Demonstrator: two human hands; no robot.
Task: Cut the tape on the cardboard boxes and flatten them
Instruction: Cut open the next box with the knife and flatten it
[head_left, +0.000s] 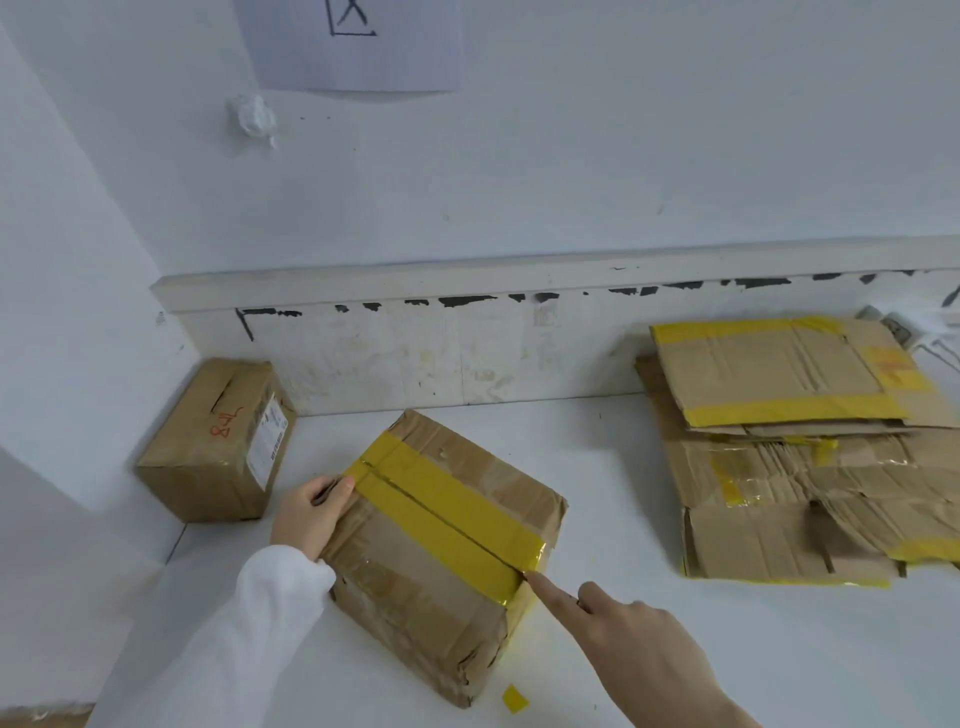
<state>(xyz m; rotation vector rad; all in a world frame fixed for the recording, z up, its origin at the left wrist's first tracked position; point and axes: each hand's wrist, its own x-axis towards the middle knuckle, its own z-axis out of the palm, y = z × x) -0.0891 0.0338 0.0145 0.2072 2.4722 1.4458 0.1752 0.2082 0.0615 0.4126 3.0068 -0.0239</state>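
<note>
Cardboard box (441, 551) at centre of white table (597, 467), turned at an angle, top flaps shut. Yellow tape (447, 512) along the top seam, a dark slit line down its middle, running over the near edge. Left hand (311, 514), white sleeve (260, 613) behind it, gripping the far-left corner of the box, thumb on top at the tape end, fingers curled over the side. Right hand (628, 639) with forefinger straight, tip touching the near end of the tape at the box edge; other fingers curled, possibly round a small cutter, hard to tell. Second sealed box (218, 441) in the left corner against the wall, red writing on top, white label on the side. Flattened boxes (800, 447) stacked at right, well apart from the centre box. Small yellow scrap (514, 699) on the table just beside the near corner. Paper sheet (353, 41) on the wall above.
</note>
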